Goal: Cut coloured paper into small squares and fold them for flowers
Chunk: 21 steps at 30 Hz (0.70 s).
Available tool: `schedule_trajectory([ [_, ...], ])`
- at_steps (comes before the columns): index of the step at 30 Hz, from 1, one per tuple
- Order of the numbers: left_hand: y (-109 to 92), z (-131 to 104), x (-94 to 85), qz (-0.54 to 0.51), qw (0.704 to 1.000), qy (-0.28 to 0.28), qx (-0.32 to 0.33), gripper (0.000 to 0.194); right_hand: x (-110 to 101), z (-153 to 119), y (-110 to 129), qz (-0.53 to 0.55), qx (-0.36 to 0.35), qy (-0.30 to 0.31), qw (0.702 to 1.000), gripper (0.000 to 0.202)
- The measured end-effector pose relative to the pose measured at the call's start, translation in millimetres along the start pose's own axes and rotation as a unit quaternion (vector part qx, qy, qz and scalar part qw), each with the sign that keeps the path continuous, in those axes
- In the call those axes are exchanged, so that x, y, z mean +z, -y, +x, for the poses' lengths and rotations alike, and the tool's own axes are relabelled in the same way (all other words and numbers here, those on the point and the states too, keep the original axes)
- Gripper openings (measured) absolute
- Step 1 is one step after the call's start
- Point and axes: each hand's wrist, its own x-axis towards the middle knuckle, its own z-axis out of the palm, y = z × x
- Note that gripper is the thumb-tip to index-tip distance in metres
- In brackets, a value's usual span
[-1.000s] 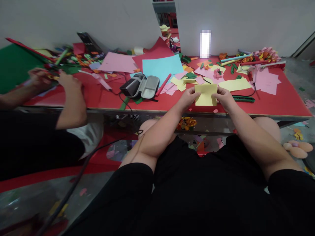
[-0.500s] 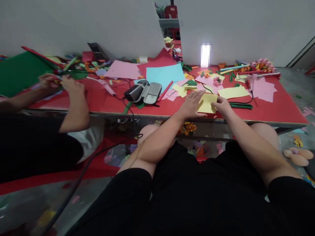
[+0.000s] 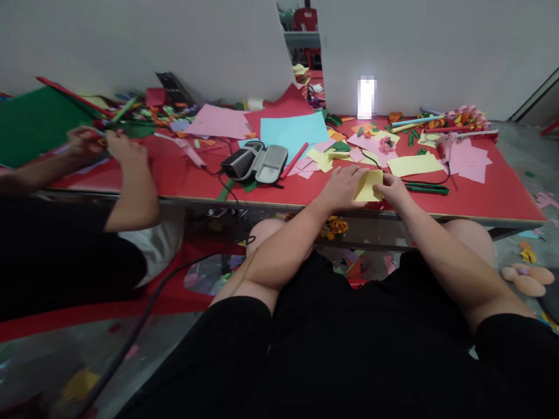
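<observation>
Obs. from the room, L to R along the red tabletop. Far L: co-worker's hands, busy w/ small item, too blurred to ID. Next: pink glue gun, then open case, red stick just beside it.

L hand: fingers extended, laid over L part of yellow paper; can't tell if thumb grips from below. Paper sits btwn the two hands, near front edge of tabletop, partly hidden by fingers. Est. handling: v. light, thin, bends w/ little force, creases stay; prob. not slippery, but tears if tugged unevenly. Best hold: opp. side edges, flat pads, light pinch; avoid pressing mid-sheet (stray dents).

R hand: narrow, thumb + fingers pinching paper's R edge. Looks a sound grip pt. Just R of it: green cutter on tabletop, w/ yellow strip behind.
</observation>
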Motion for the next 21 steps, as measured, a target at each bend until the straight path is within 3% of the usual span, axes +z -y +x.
schedule_trajectory([
  [4, 6.9, 2.1, -5.1, -0.03, 0.999, 0.016, 0.007, 0.097, -1.1, -2.9, 5.4, -0.043, 0.014, 0.008, 0.999, 0.038],
  [6, 13.6, 3.3, -5.9, -0.039, 0.999, 0.025, 0.005, 0.091, -14.8, -3.4, 11.7, -0.07, 0.014, 0.01, 0.997, 0.046],
  [8, 21.5, 4.7, -4.1, -0.053, 0.998, 0.033, -0.006, 0.084, -43.3, 0.3, 17.9, -0.129, -0.013, 0.003, 0.992, 0.054],
  [11, 33.0, 7.5, 2.4, -0.096, 0.994, 0.046, -0.038, 0.074, -107.6, 15.0, 21.1, -0.361, -0.131, 0.013, 0.923, 0.05],
  [15, 43.7, 10.9, 11.6, -0.139, 0.987, 0.04, -0.068, 0.069, -190.3, 34.2, 13.8, -0.497, -0.133, 0.063, 0.855, 0.046],
  [18, 47.1, 11.1, 15.4, -0.15, 0.987, 0.021, -0.058, 0.067, -223.5, 33.2, 5.3, -0.511, -0.101, 0.085, 0.85, 0.032],
  [21, 46.1, 8.3, 18.1, -0.157, 0.987, 0.001, -0.045, 0.068, -233.0, 24.1, -2.9, -0.473, -0.121, 0.075, 0.869, 0.022],
])
